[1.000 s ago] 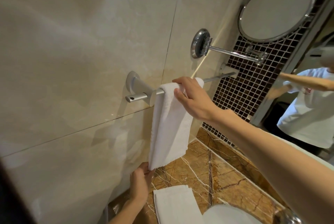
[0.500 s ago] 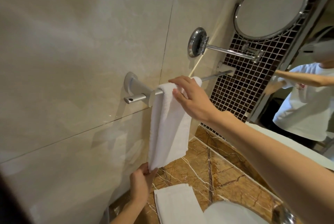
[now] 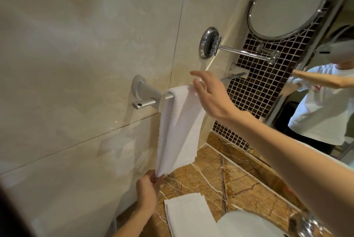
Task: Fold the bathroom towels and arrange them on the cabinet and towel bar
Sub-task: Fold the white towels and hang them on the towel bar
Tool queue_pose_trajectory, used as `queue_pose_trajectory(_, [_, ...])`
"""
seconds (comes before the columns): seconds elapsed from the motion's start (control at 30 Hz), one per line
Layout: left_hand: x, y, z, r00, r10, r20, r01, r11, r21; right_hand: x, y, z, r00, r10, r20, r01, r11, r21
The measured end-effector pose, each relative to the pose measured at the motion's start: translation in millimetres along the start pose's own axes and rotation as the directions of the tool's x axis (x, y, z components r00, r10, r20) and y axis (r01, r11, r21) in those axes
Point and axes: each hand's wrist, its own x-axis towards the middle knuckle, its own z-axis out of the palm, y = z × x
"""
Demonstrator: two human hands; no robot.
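Two hands flanked one towel (image 3: 180, 125).
Your left hand (image 3: 147, 190) pinched its bottom corner; your right hand (image 3: 212, 97) hovered, fingers spread, beside its fold over the towel bar (image 3: 145, 102).

Hanging towel (image 3: 180, 127): white, folded into narrow strip, draped over chrome towel bar (image 3: 145, 103) near left mount, hangs straight down. Lower corner pinched by left hand (image 3: 147, 189). Second towel (image 3: 189, 217): white, folded flat, lies on brown marble worktop (image 3: 239, 175) below bar.
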Motion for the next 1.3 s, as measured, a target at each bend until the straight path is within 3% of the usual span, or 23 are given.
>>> queue_pose_trajectory(0.03, [-1,2,-1,1.0,-0.007,-0.01,0.007,1.0,0.014,-8,5,8,0.988,0.086,-0.13,-0.08,0.995,0.057])
queue_pose_trajectory(0.1, [-2,5,-3,1.0,-0.028,-0.009,0.028,0.998,0.05,-35,23,30,0.887,0.347,-0.304,-0.299,0.934,0.195])
queue_pose_trajectory(0.13, [-2,7,-3,0.999,-0.038,-0.002,0.038,0.998,0.053,-51,37,41,0.835,0.477,-0.274,-0.418,0.874,0.246])
queue_pose_trajectory(0.2, [-2,6,-3,0.999,-0.049,0.021,0.048,0.998,0.038,-81,65,63,0.772,0.635,0.027,-0.618,0.74,0.264])
queue_pose_trajectory(0.23, [-2,6,-3,0.998,-0.048,0.031,0.046,0.998,0.037,-92,78,71,0.749,0.636,0.184,-0.662,0.713,0.231])
queue_pose_trajectory(0.3, [-2,5,-2,0.997,-0.056,0.049,0.053,0.997,0.062,-104,96,85,0.732,0.592,0.336,-0.67,0.716,0.197])
queue_pose_trajectory(0.4, [-2,4,0,0.996,-0.069,0.056,0.065,0.996,0.065,-110,106,104,0.737,0.578,0.351,-0.666,0.712,0.225])
queue_pose_trajectory(0.7, [-9,8,-8,0.993,-0.11,0.03,0.113,0.989,-0.096,-138,129,141,0.74,0.626,0.247,-0.671,0.658,0.342])
queue_pose_trajectory(0.77, [-10,9,-12,0.997,-0.064,0.051,0.065,0.997,-0.028,-145,132,144,0.715,0.669,0.2,-0.691,0.634,0.348])
queue_pose_trajectory(1.03, [-7,16,-9,0.995,0.068,0.078,-0.082,0.979,0.188,-158,138,144,0.73,0.67,0.132,-0.656,0.633,0.411])
queue_pose_trajectory(1.13, [-6,18,-5,0.996,0.063,0.064,-0.075,0.973,0.216,-165,139,141,0.744,0.659,0.111,-0.637,0.648,0.417])
queue_pose_trajectory(1.3, [-11,26,-2,0.999,-0.027,-0.036,0.031,0.993,0.118,-174,141,137,0.775,0.623,0.103,-0.6,0.676,0.427])
